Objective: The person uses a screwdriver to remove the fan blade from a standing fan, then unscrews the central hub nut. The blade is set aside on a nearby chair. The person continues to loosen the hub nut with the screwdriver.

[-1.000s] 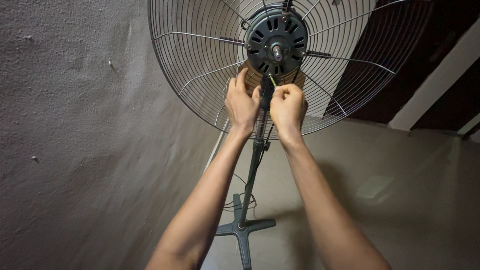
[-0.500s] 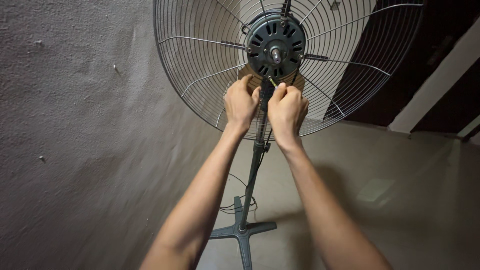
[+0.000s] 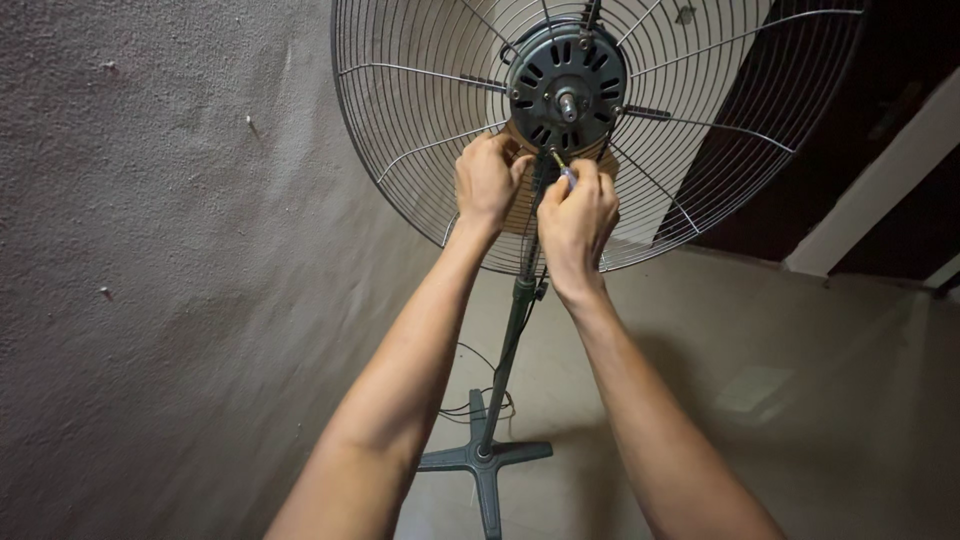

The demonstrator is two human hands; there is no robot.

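Observation:
A standing fan fills the upper middle of the head view. Its dark round motor housing [image 3: 566, 92] with a bare shaft sits in the open rear wire guard [image 3: 420, 110]; no blades show. My right hand [image 3: 578, 218] is closed on a small screwdriver [image 3: 561, 168] whose tip points up at the lower edge of the motor housing. My left hand [image 3: 488, 180] grips the guard wires and the tan part just below the motor, touching my right hand's fingers.
The fan pole [image 3: 512, 330] runs down to a dark cross-shaped base [image 3: 482, 458] on the tan floor, with a black cord [image 3: 470, 405] coiled beside it. A rough grey wall [image 3: 150, 260] stands at left. A dark doorway and white frame [image 3: 880, 160] lie at right.
Both hands have stayed under the motor, shifting slightly upward and closer together. The screwdriver tip now sits nearer the housing's lower edge.

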